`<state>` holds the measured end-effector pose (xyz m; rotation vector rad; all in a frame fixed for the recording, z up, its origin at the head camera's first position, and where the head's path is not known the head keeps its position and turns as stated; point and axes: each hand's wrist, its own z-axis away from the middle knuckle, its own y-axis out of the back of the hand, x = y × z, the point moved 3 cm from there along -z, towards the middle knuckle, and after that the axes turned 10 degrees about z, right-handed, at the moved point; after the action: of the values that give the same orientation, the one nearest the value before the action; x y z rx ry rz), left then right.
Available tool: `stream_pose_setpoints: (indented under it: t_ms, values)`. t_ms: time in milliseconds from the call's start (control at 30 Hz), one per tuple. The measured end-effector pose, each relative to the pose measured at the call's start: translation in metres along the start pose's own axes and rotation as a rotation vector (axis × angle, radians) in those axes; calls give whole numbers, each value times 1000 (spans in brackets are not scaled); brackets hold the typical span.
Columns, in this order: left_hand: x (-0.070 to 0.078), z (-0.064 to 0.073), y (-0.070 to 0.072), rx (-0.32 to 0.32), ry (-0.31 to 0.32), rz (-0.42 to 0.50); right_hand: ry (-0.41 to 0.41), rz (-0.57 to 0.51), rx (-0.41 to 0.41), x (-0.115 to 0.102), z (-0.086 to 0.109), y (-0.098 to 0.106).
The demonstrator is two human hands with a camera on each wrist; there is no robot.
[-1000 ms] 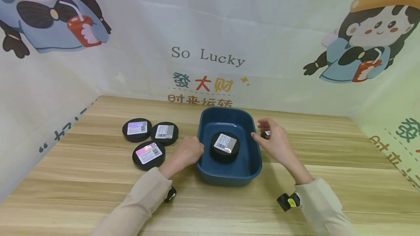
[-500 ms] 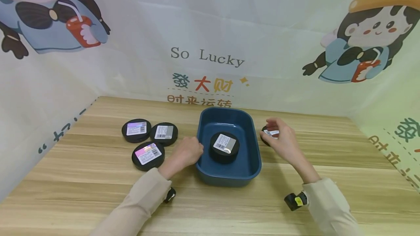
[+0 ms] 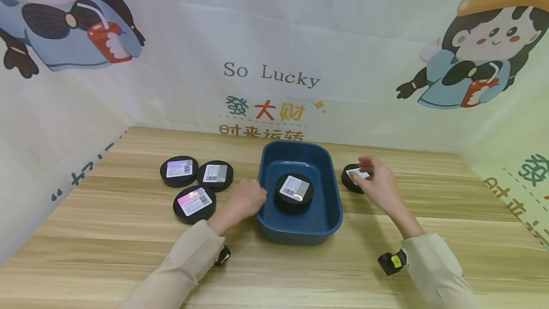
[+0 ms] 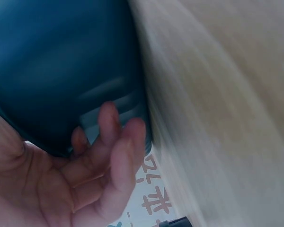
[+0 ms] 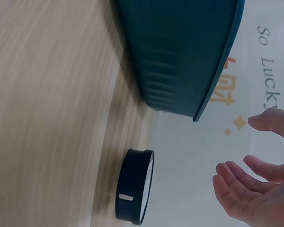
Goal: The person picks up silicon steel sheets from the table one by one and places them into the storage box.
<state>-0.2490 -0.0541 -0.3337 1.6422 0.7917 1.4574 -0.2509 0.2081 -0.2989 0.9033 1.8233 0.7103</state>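
Observation:
My left hand [image 3: 246,199] holds the left rim of a deep blue plastic basin [image 3: 300,237]; in the left wrist view its fingers [image 4: 120,156] bend against the outer wall below the rim. Inside the basin is a black round case [image 3: 294,194] with a white and silver label on top. To the right, my right hand [image 3: 377,182] hovers with parted, relaxed fingers over another labelled black round case [image 3: 352,182] on the table. The right wrist view shows a gap between this case [image 5: 132,187] and the hand [image 5: 258,184], with nothing in the fingers.
Three flat black round cases with labels, one at the back left [image 3: 179,171], one beside it [image 3: 215,175] and one nearer [image 3: 195,204], lie left of the basin on the wooden table [image 3: 274,275]. A printed cloth backdrop [image 3: 274,27] stands behind and at both sides.
My right hand has moved right, from beside the basin's right rim to over the case there, uncovering more of that case. The left hand and the basin stay in place.

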Motion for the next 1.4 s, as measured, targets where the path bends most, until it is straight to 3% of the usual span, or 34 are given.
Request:
stream_pose_setpoints:
  t_ms: [867, 1400]
  values:
    - [1, 0, 1, -7, -11, -13, -97, 65, -27, 28, -3, -2]
    - [0, 1, 1, -4, -14, -14, -147, 131, -90, 43, -5, -7]
